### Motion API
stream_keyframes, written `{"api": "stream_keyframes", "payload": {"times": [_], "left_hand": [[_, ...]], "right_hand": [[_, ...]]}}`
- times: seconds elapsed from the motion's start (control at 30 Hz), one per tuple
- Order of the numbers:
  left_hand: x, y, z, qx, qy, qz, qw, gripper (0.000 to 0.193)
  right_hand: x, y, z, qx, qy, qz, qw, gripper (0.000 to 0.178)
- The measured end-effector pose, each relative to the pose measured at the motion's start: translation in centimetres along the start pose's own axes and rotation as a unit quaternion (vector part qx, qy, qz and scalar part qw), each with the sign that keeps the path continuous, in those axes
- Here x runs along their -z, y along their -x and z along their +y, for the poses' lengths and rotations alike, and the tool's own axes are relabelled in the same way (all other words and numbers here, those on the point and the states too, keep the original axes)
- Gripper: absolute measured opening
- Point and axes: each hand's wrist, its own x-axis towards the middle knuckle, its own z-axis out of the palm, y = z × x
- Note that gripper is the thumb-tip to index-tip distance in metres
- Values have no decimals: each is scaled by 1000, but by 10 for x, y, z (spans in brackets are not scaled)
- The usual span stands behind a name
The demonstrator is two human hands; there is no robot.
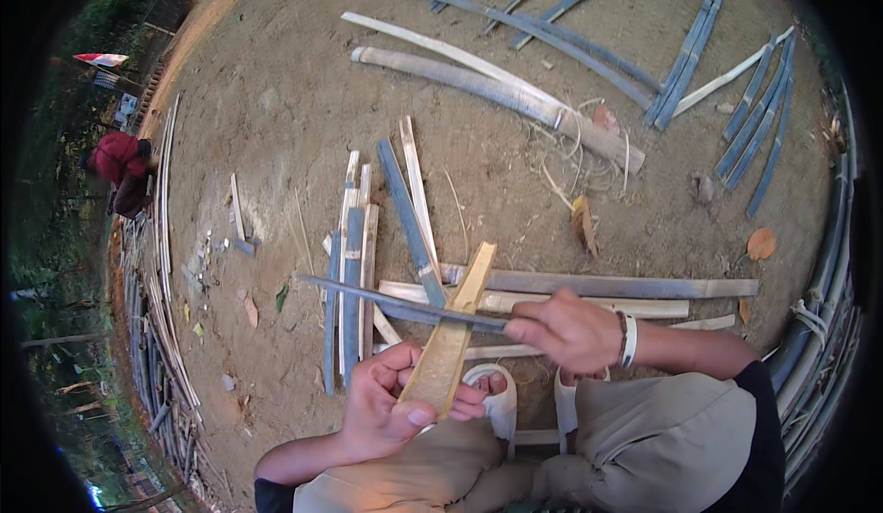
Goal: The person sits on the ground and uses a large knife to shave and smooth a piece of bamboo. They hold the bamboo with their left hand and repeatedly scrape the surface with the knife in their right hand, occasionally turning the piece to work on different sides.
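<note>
My left hand [375,410] is wrapped round the near end of a split bamboo piece [440,359], its pale hollow side turned up. The piece slants up and away from me. In my right hand [572,331] is a machete, gripped by its handle, which the fingers hide. Its long dark blade [372,296] points left and crosses the bamboo piece around the middle; whether the edge bites into it I cannot tell. Just beyond my left hand lie several short split bamboo pieces [353,269], side by side on the dirt.
Long bamboo strips [607,285] lie crosswise past my sandalled feet [497,393]. A thick bamboo pole [460,76] and several dark strips [685,53] are farther off. Bamboo stacks line the left [152,329] and right [828,311]. A person in red [120,159] is at far left.
</note>
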Motion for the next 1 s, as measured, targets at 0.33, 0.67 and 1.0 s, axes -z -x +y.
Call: {"api": "stream_keyframes", "payload": {"times": [0.33, 0.67, 1.0], "left_hand": [[-13, -3, 11, 47, -56, 69, 995, 88], [3, -3, 2, 24, 17, -21, 999, 58], [4, 1, 12, 39, 8, -14, 999, 56]], "right_hand": [[3, 4, -6, 2, 50, -8, 999, 50], [-2, 5, 13, -15, 55, 2, 998, 55], [-12, -8, 76, -53, 98, 76, 991, 46]]}}
